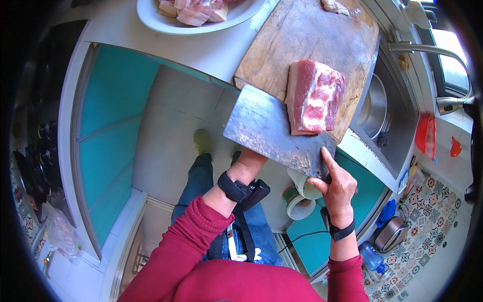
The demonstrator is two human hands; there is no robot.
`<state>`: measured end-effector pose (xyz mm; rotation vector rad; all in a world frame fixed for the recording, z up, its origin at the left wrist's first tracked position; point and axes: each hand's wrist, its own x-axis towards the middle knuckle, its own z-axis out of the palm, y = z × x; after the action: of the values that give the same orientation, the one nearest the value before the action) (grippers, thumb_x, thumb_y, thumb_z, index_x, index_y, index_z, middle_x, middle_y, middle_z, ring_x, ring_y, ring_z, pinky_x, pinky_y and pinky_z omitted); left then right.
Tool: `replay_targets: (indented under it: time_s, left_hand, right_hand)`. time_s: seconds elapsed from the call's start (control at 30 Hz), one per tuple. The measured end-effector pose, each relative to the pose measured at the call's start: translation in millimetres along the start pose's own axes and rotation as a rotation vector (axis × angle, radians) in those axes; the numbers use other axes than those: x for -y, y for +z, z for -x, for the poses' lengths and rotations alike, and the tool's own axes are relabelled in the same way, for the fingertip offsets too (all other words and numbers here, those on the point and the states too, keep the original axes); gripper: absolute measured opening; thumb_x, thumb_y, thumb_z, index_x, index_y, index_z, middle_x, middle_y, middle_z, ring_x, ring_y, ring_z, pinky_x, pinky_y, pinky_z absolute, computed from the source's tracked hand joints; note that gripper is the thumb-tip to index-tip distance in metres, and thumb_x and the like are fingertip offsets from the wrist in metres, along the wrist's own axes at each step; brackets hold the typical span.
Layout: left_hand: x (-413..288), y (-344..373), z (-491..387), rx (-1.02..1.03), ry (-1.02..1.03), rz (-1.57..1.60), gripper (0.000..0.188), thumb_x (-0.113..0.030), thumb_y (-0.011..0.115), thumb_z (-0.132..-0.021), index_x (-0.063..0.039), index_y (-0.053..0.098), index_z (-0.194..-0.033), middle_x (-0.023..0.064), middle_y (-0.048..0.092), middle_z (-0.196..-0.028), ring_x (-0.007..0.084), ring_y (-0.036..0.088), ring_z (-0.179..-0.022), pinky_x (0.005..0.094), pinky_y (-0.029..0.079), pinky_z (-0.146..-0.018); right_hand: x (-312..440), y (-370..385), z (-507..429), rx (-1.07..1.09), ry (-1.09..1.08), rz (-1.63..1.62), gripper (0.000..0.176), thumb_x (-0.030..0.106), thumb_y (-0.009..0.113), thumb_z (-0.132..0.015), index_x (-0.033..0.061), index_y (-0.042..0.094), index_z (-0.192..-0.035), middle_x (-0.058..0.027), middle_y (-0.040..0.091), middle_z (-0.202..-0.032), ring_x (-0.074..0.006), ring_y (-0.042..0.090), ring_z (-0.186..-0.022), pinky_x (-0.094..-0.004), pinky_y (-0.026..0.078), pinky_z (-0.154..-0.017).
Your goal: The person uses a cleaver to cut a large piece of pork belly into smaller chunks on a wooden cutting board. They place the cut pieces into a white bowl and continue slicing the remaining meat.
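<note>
A thick slab of raw pork belly (316, 97) sits near the front edge of a worn wooden cutting board (286, 41). The broad blade of a cleaver (269, 130) lies flat by that edge, and the slab overlaps part of it. My right hand (337, 185) grips the cleaver at its handle end, index finger stretched along the blade. My left hand (252, 160) reaches under the blade, which hides its fingers, so I cannot tell what it holds. A small pale scrap of meat (335, 6) rests at the board's far end.
A white dish (151, 23) of cut pork pieces stands left of the board. At right is a sink (400, 139) holding a metal basin (373, 107), under a faucet (439, 49). Plastic containers (300, 207) stand below the counter. A stove (41, 113) is far left.
</note>
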<state>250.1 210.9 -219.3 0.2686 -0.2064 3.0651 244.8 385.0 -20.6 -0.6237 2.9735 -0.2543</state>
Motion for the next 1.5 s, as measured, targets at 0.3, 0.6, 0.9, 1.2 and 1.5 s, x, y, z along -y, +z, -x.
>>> replay_targets:
  time_s: [0.3,0.6,0.9,1.2,1.5]
  left_hand:
    - [-7.4,56.4,-38.6,-0.31,0.047,-0.333,0.041,-0.025,0.049,-0.105,-0.002,0.042,-0.139,0.0076,0.05,-0.135,0.0203,0.049,-0.123,0.0409,0.038,-0.111]
    - [-11.9,112.3,-70.3,-0.987,-0.1,-0.291,0.054,-0.041,0.034,-0.107,-0.007,0.029,-0.149,0.011,0.038,-0.148,0.0278,0.036,-0.136,0.0446,0.027,-0.118]
    - [9.7,27.7,-27.1,-0.113,0.011,0.118,0.052,-0.04,0.033,-0.108,-0.006,0.031,-0.148,0.0126,0.04,-0.146,0.0278,0.039,-0.135,0.0447,0.03,-0.117]
    - [-26.3,25.5,-34.8,-0.303,-0.146,-0.997,0.054,-0.036,0.036,-0.108,-0.005,0.024,-0.151,0.0136,0.038,-0.147,0.0288,0.041,-0.134,0.0459,0.035,-0.115]
    - [-10.5,40.2,-38.4,-0.426,0.047,-1.397,0.05,-0.027,0.069,-0.09,-0.002,0.051,-0.13,0.0136,0.06,-0.122,0.0273,0.058,-0.112,0.0391,0.047,-0.099]
  right_hand:
    - [8.2,11.0,-30.8,-0.091,0.03,-0.053,0.072,0.057,0.072,-0.076,0.0146,0.062,-0.134,-0.0088,0.062,-0.07,-0.0223,0.061,-0.059,-0.033,0.05,-0.056]
    - [1.1,3.1,-14.4,-0.011,0.092,-0.07,0.077,0.059,0.073,-0.075,0.0158,0.059,-0.138,-0.0084,0.058,-0.064,-0.0224,0.059,-0.054,-0.0334,0.05,-0.054]
    - [10.9,13.5,-34.2,0.026,0.062,-0.064,0.081,0.061,0.072,-0.075,0.0142,0.057,-0.14,-0.0085,0.061,-0.066,-0.0226,0.063,-0.058,-0.0339,0.052,-0.055]
    - [35.5,17.2,-80.1,0.013,0.038,-0.064,0.079,0.062,0.072,-0.074,0.021,0.056,-0.14,-0.0147,0.065,-0.069,-0.0317,0.068,-0.064,-0.0383,0.053,-0.059]
    - [-12.0,6.1,-17.4,0.049,0.186,-0.081,0.087,0.074,0.061,-0.076,0.0178,0.055,-0.142,-0.0163,0.071,-0.085,-0.0306,0.07,-0.069,-0.0359,0.055,-0.062]
